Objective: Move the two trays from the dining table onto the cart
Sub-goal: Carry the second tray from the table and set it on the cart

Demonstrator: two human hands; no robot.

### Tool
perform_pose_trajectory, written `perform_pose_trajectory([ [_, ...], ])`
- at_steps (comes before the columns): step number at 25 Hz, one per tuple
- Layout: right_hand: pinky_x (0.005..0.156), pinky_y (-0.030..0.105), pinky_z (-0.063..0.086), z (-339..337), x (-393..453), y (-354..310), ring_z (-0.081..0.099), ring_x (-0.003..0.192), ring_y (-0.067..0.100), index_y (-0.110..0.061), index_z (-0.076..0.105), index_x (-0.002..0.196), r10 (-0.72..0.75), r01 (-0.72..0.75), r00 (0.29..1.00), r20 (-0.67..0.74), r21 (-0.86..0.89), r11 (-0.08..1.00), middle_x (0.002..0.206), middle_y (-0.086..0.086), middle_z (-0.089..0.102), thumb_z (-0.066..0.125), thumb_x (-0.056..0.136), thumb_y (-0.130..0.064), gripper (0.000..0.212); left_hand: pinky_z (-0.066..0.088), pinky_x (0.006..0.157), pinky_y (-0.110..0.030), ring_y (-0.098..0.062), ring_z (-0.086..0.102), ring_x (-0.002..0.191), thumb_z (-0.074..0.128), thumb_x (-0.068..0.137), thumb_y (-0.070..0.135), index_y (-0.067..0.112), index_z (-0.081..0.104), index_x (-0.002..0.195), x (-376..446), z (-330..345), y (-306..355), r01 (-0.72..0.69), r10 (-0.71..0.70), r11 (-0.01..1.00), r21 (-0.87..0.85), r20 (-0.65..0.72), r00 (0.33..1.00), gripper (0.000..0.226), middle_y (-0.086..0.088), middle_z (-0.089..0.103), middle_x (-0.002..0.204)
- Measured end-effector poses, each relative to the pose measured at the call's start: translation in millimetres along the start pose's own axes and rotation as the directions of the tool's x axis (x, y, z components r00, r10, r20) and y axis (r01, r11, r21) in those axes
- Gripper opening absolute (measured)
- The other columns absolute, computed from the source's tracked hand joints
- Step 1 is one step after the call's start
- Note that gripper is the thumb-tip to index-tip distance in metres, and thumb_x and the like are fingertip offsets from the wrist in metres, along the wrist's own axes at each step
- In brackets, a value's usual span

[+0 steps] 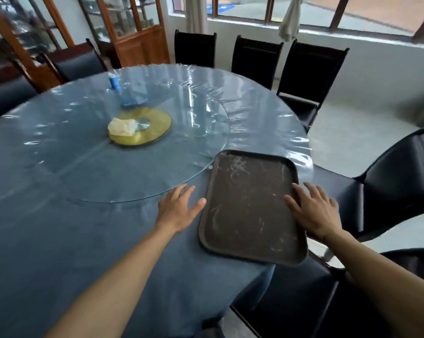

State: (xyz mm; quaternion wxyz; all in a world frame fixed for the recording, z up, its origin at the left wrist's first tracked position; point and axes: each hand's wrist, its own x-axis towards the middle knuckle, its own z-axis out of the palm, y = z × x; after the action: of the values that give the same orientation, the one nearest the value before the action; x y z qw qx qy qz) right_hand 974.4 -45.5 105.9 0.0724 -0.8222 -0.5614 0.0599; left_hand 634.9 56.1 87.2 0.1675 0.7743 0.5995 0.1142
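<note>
A dark brown tray, scuffed with pale marks, lies flat near the edge of a round table covered in blue cloth under clear plastic; the tray's near corner juts past the table's rim. The left hand hovers just beside the tray's left edge, fingers spread and open, thumb almost at the rim, holding nothing. The right hand is also open, its fingers lying over the tray's right edge without closing on it. So the tray sits between both hands, not yet in either grip. Beyond it a glass turntable carries a gold disc. Black chairs ring the table.
</note>
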Motion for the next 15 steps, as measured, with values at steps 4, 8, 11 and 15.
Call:
perform_pose_trajectory([
  [4, 0.111, 0.057, 0.025, 15, 4, 8, 0.020, 0.144, 0.027, -0.036, 0.036, 0.144, 0.158, -0.159, 0.987, 0.035, 0.023, 0.987, 0.156, 0.002, 0.032, 0.026, 0.090, -0.069, 0.064, 0.022, 0.114, -0.043, -0.018, 0.028, 0.143, 0.043, 0.091, 0.063, 0.027, 0.043, 0.145, 44, 15, -4, -0.038, 0.039, 0.999, -0.012, 0.098, 0.994, 0.064, 0.000, 0.035, 0.155],
  [8, 0.105, 0.057, 0.033, 29, 12, 18, 0.028, 0.140, 0.028, -0.036, 0.038, 0.141, 0.279, -0.287, 0.956, 0.091, 0.091, 0.954, 0.154, -0.001, 0.034, 0.030, 0.088, -0.069, 0.063, 0.025, 0.114, -0.042, -0.019, 0.029, 0.142, 0.044, 0.092, 0.061, 0.024, 0.041, 0.146, 67, 37, -3, -0.079, 0.080, 0.997, -0.012, 0.187, 0.979, 0.066, -0.001, 0.034, 0.155],
  [11, 0.104, 0.056, 0.036, 44, 26, 30, 0.036, 0.135, 0.033, -0.030, 0.039, 0.143, 0.350, -0.378, 0.920, 0.175, 0.162, 0.911, 0.154, 0.001, 0.034, 0.033, 0.088, -0.068, 0.067, 0.029, 0.113, -0.042, -0.022, 0.029, 0.142, 0.046, 0.092, 0.059, 0.021, 0.038, 0.148, 80, 53, -5, -0.016, 0.031, 0.998, -0.068, 0.238, 0.971, 0.068, -0.002, 0.032, 0.156],
  [15, 0.105, 0.054, 0.036, 71, 48, 52, 0.039, 0.133, 0.037, -0.023, 0.037, 0.145, 0.385, -0.456, 0.874, 0.295, 0.224, 0.861, 0.151, 0.010, 0.038, 0.042, 0.090, -0.058, 0.066, 0.031, 0.111, -0.045, -0.023, 0.027, 0.142, 0.045, 0.092, 0.059, 0.018, 0.026, 0.152, 101, 75, -8, 0.107, -0.070, 0.988, -0.107, 0.307, 0.949, 0.075, -0.004, 0.027, 0.156],
])
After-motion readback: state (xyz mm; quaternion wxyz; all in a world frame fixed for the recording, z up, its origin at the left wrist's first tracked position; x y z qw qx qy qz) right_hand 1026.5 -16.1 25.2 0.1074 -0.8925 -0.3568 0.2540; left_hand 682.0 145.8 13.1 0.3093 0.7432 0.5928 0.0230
